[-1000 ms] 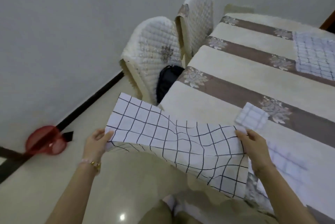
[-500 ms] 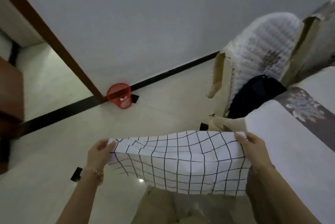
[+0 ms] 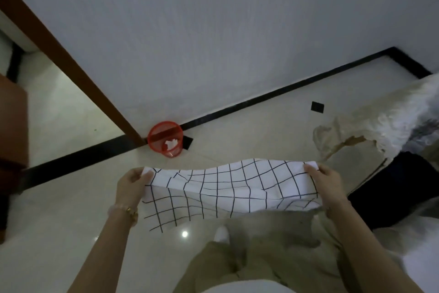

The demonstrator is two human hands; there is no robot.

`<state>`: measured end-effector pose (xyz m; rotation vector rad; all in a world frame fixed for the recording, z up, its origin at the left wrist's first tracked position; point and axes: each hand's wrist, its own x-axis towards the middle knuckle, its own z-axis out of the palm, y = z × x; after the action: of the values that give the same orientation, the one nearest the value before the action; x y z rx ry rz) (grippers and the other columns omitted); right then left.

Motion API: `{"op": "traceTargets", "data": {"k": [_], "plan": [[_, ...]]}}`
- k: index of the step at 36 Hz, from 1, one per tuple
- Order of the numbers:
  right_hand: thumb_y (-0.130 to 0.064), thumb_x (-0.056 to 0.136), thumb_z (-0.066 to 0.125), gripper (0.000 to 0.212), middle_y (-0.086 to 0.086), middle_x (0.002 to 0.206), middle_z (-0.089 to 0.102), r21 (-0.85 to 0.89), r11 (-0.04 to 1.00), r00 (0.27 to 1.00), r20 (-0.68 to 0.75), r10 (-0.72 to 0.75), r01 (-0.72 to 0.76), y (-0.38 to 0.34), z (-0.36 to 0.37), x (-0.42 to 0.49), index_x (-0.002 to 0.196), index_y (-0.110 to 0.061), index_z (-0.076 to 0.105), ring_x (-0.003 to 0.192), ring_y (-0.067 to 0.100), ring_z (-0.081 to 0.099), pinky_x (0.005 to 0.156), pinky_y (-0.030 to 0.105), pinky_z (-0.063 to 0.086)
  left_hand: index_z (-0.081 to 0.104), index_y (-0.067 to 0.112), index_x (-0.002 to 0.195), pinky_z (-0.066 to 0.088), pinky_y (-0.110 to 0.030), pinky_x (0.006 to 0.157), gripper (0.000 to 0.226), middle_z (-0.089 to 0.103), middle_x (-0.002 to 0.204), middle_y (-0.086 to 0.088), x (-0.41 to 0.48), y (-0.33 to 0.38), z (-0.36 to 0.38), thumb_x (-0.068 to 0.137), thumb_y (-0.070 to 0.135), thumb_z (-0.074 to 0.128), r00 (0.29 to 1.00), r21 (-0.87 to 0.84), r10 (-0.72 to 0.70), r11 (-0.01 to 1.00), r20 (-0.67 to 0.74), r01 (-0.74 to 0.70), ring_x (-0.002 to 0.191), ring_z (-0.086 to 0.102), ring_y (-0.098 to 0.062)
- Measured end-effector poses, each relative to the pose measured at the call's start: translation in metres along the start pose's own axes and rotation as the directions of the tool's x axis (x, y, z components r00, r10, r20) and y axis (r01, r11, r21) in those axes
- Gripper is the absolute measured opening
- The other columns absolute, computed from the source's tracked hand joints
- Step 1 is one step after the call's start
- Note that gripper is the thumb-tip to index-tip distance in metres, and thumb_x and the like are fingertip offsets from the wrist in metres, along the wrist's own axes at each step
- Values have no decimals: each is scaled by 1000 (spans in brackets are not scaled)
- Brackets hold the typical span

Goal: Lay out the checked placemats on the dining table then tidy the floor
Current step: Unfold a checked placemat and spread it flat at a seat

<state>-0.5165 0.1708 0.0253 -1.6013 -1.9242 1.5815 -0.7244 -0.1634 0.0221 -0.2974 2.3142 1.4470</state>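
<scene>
Head view: the checked placemat point(image 3: 232, 185) hangs stretched above the floor point(image 3: 249, 126), sagging at its near edge. The left hand point(image 3: 133, 185) pinches its left end and the right hand point(image 3: 327, 183) its right end, each grip closed on cloth. Farther off, a red mesh bin point(image 3: 166, 138) stands against the wall point(image 3: 213, 31), and a covered chair point(image 3: 392, 126) is at right.

One placemat point(image 3: 232, 185), one red bin point(image 3: 155, 142), two hands: left hand point(image 3: 131, 185), right hand point(image 3: 329, 183).
</scene>
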Motion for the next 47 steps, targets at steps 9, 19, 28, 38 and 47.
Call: {"op": "traceTargets", "data": {"k": [9, 19, 28, 38, 47], "plan": [[-18, 91, 56, 29, 23, 111, 63, 30, 999, 994, -101, -37, 40, -80, 16, 95, 110, 4, 63, 90, 27, 54, 83, 37, 43, 63, 17, 101, 47, -54, 96, 16, 65, 108, -13, 101, 78, 37, 86, 22, 63, 998, -37, 59, 998, 18, -59, 105, 59, -33], [-18, 89, 58, 27, 28, 106, 63, 199, 979, 987, -142, 75, -46, -135, 18, 218, 102, 6, 62, 80, 24, 53, 69, 32, 44, 64, 15, 91, 49, -45, 84, 5, 66, 98, -14, 213, 181, 139, 86, 13, 62, 989, -34, 80, 996, 120, -77, 92, 60, -30], [-19, 90, 58, 21, 11, 79, 60, 283, 959, 951, -291, 104, -18, -191, -38, 308, 94, 0, 63, 74, 23, 54, 63, 28, 43, 63, 7, 97, 45, -29, 68, 11, 63, 82, -1, 287, 305, 256, 86, 10, 62, 930, -31, 262, 964, 259, -263, 78, 55, -17], [-16, 88, 59, 16, 12, 84, 60, 431, 900, 818, -492, 297, -68, -192, -104, 388, 97, -3, 64, 79, 24, 52, 61, 26, 41, 62, 17, 79, 46, -27, 66, 12, 62, 78, -1, 345, 410, 444, 86, 7, 62, 788, 10, 293, 935, 542, -355, 75, 55, -17], [-13, 90, 57, 24, 13, 100, 61, 548, 836, 613, -647, 454, -42, -214, -171, 447, 109, 1, 64, 91, 25, 54, 80, 32, 41, 60, 5, 98, 45, -23, 64, 11, 61, 80, -2, 358, 517, 648, 87, 6, 61, 556, -8, 307, 880, 772, -475, 75, 55, -16]]}}
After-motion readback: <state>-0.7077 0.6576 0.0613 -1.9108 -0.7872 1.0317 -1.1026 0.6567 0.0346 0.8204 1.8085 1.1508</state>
